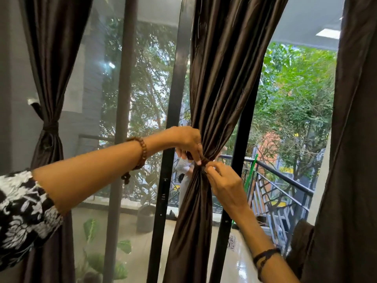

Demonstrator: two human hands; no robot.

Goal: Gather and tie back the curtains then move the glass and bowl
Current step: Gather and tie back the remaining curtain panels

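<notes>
— What can't you make out at the middle curtain (216,82)?
— The tie itself. The left hand (187,142) and right hand (223,180) cover the cinch, so only a dark bit shows between the fingertips.
— And the edges?
— All three curtains run off the top and bottom. The right curtain (355,139) is cut by the right edge, the sleeve (22,217) by the left.
— The left curtain (51,68)?
— Its tie is too small to read. The plants at lower left are blurred behind the glass.

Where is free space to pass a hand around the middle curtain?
Free: beside the middle curtain, above both hands, toward the left frame post and the open right gap. Crowded: at the tie, where left hand and right hand pinch.
</notes>
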